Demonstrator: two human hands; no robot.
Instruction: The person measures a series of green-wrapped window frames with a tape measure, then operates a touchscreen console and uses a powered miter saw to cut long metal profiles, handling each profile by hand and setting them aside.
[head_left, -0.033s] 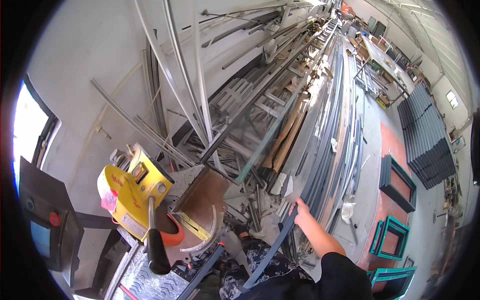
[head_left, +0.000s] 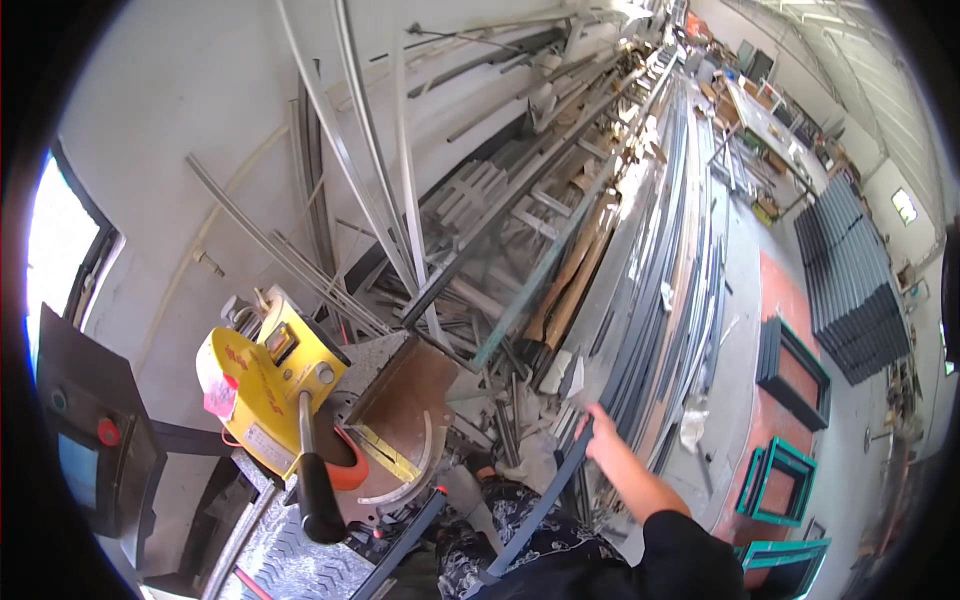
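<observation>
1. Because the box [head_left: 110, 475] stands just beside the saw [head_left: 265, 385], its red button [head_left: 108, 432] is probably meant to be within reach of whoever works there.
2. On the yellow saw, the black-gripped handle [head_left: 320, 500] slants down toward the person, presumably so that it can be pulled; no hand touches it.
3. Behind the saw, poles [head_left: 400, 120] stand steeply and seem to lean on the wall, perhaps to save floor space.
4. Just right of the handle, a dark rail [head_left: 400, 545] with a red end slopes away below the saw's brown table [head_left: 420, 365]; what supports it I cannot tell.
5. The left hand is out of view, so I cannot tell its grip.
6. Near the middle, the grey bar [head_left: 540, 512] slants across the person's patterned trousers [head_left: 575, 535], its near end running out of sight by the body.
7. The right hand [head_left: 598, 437] is closed around the bar's upper part, likely to steady its length.
8. Beyond that hand, long lengths [head_left: 655, 290] lie side by side on the floor, probably because they are too long to stand.
9. Farther right, green frames [head_left: 805, 452] lie apart from them.
</observation>
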